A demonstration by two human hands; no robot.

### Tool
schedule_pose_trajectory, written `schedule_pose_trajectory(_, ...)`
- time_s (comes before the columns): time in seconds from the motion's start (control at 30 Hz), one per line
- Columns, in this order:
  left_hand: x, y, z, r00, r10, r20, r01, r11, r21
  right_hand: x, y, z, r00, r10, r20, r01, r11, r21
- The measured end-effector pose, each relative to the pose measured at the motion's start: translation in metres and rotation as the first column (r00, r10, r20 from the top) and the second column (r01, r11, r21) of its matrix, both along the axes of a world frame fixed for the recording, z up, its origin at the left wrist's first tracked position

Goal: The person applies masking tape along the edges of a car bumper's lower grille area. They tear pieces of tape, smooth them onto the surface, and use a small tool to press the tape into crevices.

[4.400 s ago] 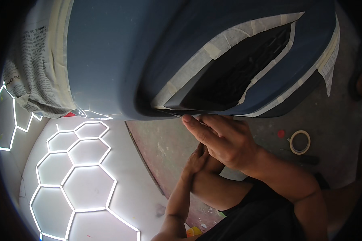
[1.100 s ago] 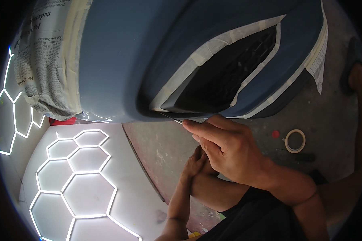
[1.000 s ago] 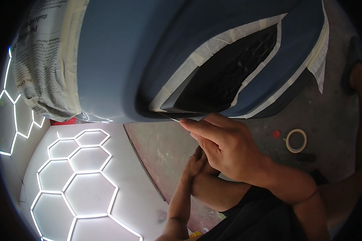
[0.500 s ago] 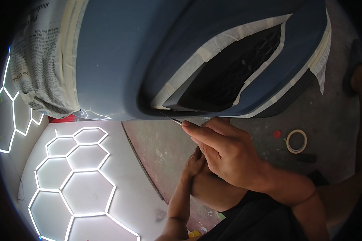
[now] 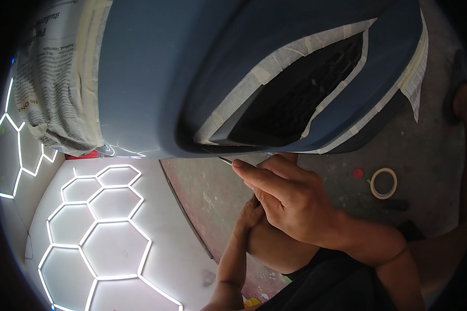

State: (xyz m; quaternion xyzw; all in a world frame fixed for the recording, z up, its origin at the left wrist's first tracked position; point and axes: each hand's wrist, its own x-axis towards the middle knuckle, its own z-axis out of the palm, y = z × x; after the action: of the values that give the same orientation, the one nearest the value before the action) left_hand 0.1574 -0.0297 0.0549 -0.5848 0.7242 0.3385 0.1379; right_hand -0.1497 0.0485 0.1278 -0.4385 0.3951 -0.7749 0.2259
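A grey-blue car bumper (image 5: 135,78) fills the upper middle, with masking tape (image 5: 264,70) edging a black mesh grille insert (image 5: 290,98). In my right hand (image 5: 290,194) a thin, pointed tool (image 5: 225,160) is pinched between thumb and forefinger. Its fine tip is close to the bumper's lower edge, just below the tape's lower left end; contact is hard to tell. My left hand (image 5: 250,213) lies on my bent knee (image 5: 275,243), partly covered by the right hand. What shows of its fingers lies loosely over the knee, with nothing seen in them.
Newspaper (image 5: 57,98) is taped over the bumper's left side. On the grey floor at right are a tape roll (image 5: 383,183), a red round piece (image 5: 358,173) and a dark slim object (image 5: 394,205). White hexagonal lights (image 5: 114,220) show at lower left.
My right hand and the thin tool have shifted slightly left and down. The bumper looks a little lower on its left side in the view. My left hand stays on the knee.
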Motion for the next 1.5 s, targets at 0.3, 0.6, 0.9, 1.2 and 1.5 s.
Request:
schedule_pose_trajectory(0.3, 0.004, 0.000, -0.003, 0.999, -0.010, -0.034, 0.011, 1.000, 0.027, 0.006, -0.007, 0.010, 0.999, -0.025, 0.031, 0.025, 1.000, 0.003)
schedule_pose_trajectory(0.6, 0.008, 0.001, -0.005, 0.998, -0.020, -0.058, 0.020, 1.000, 0.001, 0.001, 0.004, 0.022, 0.998, -0.044, 0.046, 0.043, 0.999, 0.021)
schedule_pose_trajectory(0.9, 0.012, 0.000, -0.009, 0.995, -0.037, -0.093, 0.035, 0.999, -0.033, 0.003, -0.002, 0.026, 0.999, -0.032, 0.037, 0.031, 0.999, 0.040)
schedule_pose_trajectory(1.2, 0.027, -0.005, -0.022, 0.997, 0.000, 0.081, 0.006, 0.997, -0.074, -0.034, 0.030, 0.029, 0.950, -0.187, -0.249, 0.203, 0.978, 0.041)
schedule_pose_trajectory(1.5, 0.022, -0.003, -0.020, 0.992, 0.031, 0.119, -0.022, 0.997, -0.076, -0.101, 0.007, 0.042, 0.475, -0.499, -0.725, 0.368, 0.861, -0.351)
